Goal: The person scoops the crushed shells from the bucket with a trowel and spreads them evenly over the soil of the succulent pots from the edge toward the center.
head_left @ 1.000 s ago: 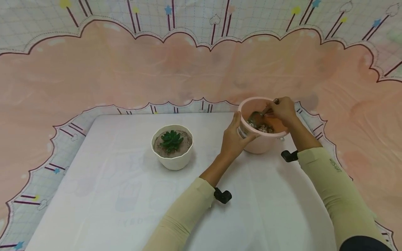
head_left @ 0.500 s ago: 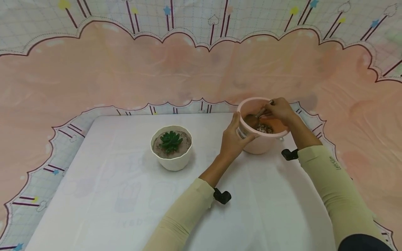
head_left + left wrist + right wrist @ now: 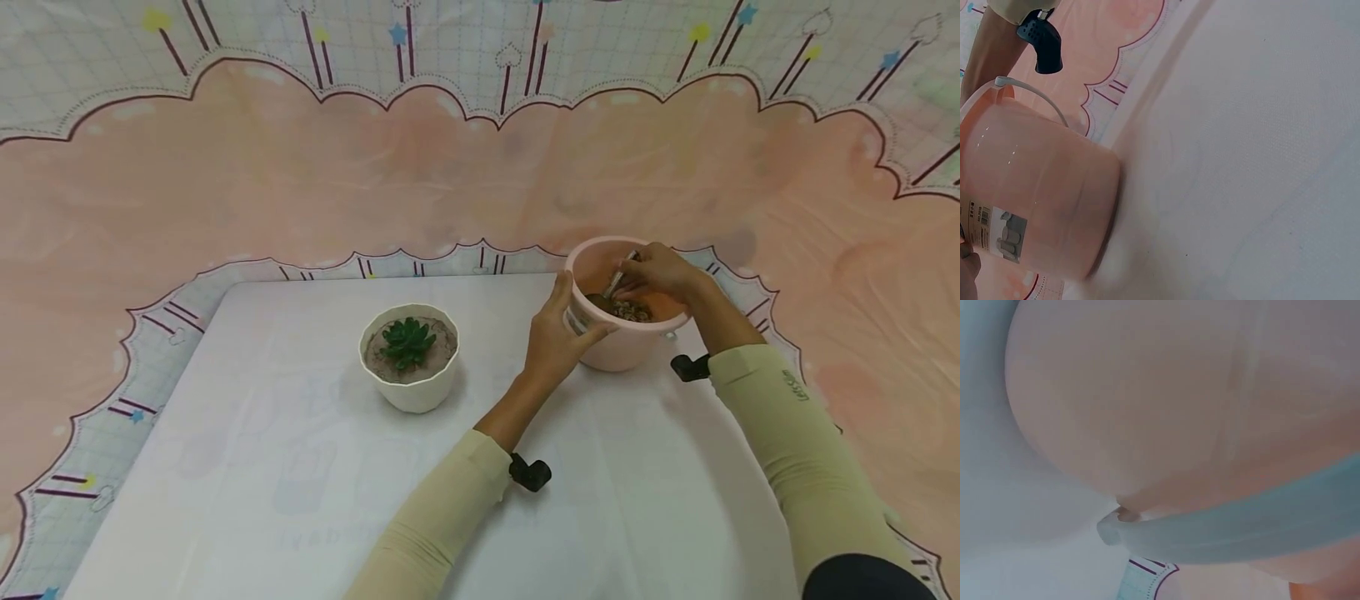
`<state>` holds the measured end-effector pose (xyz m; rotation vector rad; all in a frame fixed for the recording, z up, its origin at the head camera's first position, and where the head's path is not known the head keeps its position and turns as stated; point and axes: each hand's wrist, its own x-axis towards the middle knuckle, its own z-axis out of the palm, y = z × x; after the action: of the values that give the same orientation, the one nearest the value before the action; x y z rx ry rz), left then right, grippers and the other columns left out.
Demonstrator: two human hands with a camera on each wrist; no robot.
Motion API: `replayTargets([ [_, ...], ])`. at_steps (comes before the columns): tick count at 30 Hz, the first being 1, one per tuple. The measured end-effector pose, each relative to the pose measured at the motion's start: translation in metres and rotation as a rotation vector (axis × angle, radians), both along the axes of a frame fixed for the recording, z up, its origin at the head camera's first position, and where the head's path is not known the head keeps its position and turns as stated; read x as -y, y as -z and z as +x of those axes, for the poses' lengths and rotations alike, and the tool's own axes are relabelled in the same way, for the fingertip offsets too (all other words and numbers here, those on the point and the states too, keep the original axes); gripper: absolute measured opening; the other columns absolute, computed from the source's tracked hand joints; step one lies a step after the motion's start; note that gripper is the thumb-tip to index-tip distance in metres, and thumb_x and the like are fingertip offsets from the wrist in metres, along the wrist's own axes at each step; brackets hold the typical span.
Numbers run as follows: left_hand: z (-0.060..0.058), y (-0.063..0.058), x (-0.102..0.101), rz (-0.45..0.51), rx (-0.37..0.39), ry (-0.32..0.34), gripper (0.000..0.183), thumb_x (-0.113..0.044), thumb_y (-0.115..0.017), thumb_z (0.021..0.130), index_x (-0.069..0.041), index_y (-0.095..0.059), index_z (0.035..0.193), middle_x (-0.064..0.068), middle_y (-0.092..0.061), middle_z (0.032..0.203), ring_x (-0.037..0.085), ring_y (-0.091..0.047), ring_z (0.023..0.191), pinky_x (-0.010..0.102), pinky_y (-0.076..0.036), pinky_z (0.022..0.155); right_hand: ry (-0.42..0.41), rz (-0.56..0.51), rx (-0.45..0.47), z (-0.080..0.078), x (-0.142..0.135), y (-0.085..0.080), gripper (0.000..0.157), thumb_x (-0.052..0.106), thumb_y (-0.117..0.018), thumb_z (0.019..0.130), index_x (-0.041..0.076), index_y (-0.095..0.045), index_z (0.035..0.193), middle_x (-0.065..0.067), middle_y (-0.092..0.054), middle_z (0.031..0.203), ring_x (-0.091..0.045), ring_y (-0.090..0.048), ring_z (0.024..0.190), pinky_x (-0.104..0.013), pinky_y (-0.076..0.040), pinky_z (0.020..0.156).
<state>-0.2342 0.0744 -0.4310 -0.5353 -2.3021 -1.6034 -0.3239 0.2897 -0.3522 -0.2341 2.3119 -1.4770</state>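
A peach cloth (image 3: 375, 167) with scalloped dark-red outlines, pale grid bands, stars and candle-like strokes spreads behind and around a white surface (image 3: 615, 517), which lies beneath both forearms. At the far side of this surface, between the two hands, is a pink bucket (image 3: 618, 354). The left hand (image 3: 558, 329) grips it from the side, thumb along the outer wall just under the rim and fingers up at the edge. A printed label (image 3: 1007, 234) sits on the wall close by that hand. On the other side, below the right hand, a pale handle (image 3: 1229, 537) runs along the outside of the bucket.

The right hand (image 3: 663, 271) reaches over the rim and pinches the handle end of a metal spoon (image 3: 615, 282), slanted down inside the bucket. The spoon's lower end is beside a small heap of mottled bits (image 3: 632, 312) below the right hand's fingers; whether it touches them is too small to tell.

Well apart from the left hand, out to its left, a cream pot (image 3: 416, 393) stands upright, holding greyish soil (image 3: 438, 360) and a green succulent (image 3: 407, 342).
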Motion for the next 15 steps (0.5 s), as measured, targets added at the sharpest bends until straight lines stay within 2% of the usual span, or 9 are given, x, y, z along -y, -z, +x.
replayTargets([
  [9, 0.000, -0.001, 0.002, 0.002, 0.026, 0.008, 0.104, -0.031, -0.090, 0.086, -0.005, -0.028, 0.165, 0.011, -0.027, 0.169, 0.021, -0.029, 0.154, 0.027, -0.027, 0.121, -0.063, 0.056, 0.117, -0.003, -0.004, -0.007, 0.046, 0.020, -0.049, 0.114, -0.022, -0.052, 0.131, -0.027, -0.069, 0.108, -0.032, -0.076, 0.095, -0.050, -0.058, 0.093],
  [15, 0.001, -0.003, 0.003, 0.019, 0.048, 0.022, 0.103, -0.032, -0.090, 0.087, -0.005, -0.028, 0.165, 0.011, -0.027, 0.169, 0.019, -0.028, 0.154, 0.027, -0.027, 0.121, -0.031, 0.068, 0.167, 0.000, -0.001, -0.013, 0.046, 0.018, -0.047, 0.115, -0.022, -0.048, 0.136, -0.022, -0.072, 0.106, -0.032, -0.077, 0.094, -0.049, -0.059, 0.091],
])
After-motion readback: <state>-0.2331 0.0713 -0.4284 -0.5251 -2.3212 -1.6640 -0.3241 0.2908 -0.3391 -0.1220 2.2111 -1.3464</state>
